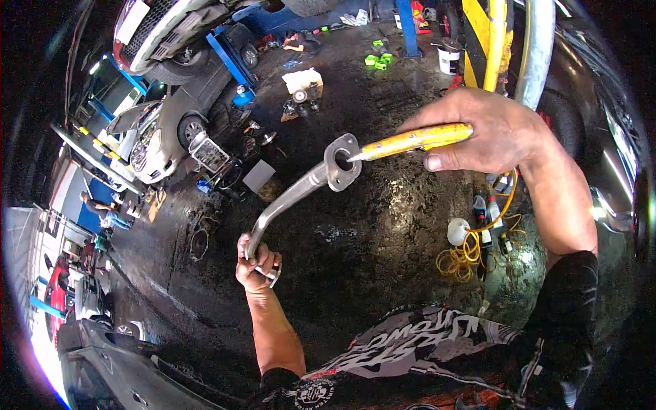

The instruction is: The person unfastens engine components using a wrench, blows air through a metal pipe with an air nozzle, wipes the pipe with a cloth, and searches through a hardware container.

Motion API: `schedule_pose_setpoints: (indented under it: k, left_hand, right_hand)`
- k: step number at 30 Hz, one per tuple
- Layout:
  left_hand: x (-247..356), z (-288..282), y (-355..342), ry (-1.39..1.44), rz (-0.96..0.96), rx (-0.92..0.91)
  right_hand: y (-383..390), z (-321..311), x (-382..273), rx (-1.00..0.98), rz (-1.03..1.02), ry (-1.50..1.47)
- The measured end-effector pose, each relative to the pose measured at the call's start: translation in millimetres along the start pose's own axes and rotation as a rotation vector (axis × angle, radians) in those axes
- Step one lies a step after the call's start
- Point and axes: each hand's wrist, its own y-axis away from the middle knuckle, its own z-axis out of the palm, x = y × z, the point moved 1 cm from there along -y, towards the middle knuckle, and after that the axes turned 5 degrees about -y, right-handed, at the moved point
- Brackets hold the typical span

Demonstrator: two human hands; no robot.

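Note:
My left hand [258, 273] is closed round the lower end of a bent steel pipe [296, 193], which slants up and away from it. On the pipe's upper end sits a flange [339, 178] with bolt holes and a round opening. My right hand [488, 133] grips a yellow-handled cutter [400, 143], probably a utility knife, whose silver tip is at the flange's opening; whether it touches the inside I cannot tell.
Around me are cars [156, 137] near blue lift posts [410, 27], loose parts [208, 152], a white bucket [449, 57] and a coiled yellow hose [454, 262] beside bottles [493, 208]. Two other people [109, 212] [301, 42] are farther off.

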Motion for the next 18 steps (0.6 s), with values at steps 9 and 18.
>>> schedule_pose_setpoints:
  k: [9, 18]
  left_hand:
    - [6, 10, -2, 0.016, -0.005, 0.025]
    - [6, 0, 2, -0.065, -0.063, 0.063]
  right_hand:
    - [-6, -1, 1, -0.073, 0.085, -0.032]
    - [-7, -2, -3, -0.158, 0.121, -0.092]
